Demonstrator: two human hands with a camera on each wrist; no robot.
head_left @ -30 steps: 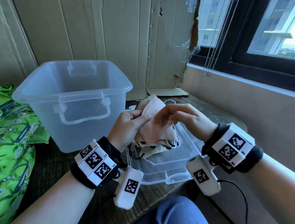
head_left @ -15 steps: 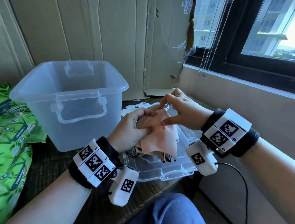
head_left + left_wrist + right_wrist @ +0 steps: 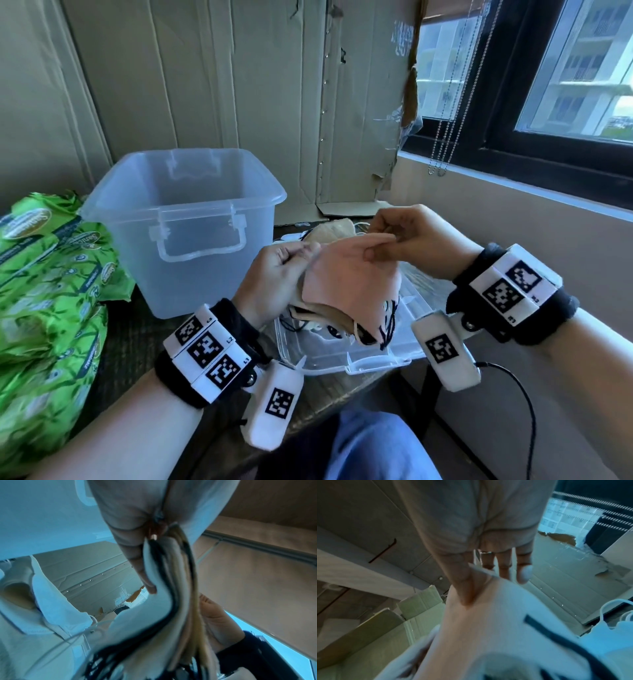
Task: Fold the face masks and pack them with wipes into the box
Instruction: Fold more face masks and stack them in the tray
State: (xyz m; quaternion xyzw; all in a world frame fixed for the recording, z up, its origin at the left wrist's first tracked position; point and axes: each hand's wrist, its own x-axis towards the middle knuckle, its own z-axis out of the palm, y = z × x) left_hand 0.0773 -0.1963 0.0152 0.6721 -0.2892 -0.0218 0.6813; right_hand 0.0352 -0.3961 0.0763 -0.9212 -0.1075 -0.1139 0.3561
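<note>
Above lid: pink mask (image 3: 346,284) stretched crosswise between hands.
Left hand (image 3: 277,277): pinches left edge, with stacked masks.
Right hand (image 3: 411,240): pinches top-right corner.
Box (image 3: 185,192): leftward, nearer left hand.

Matt cloth mask (image 3: 349,277), translucent plastic box (image 3: 191,192)

A pink mask (image 3: 346,274) is held up atop a bunch of beige masks (image 3: 318,315). A clear box (image 3: 185,226) stands open beside green wipes packs (image 3: 44,291).
</note>
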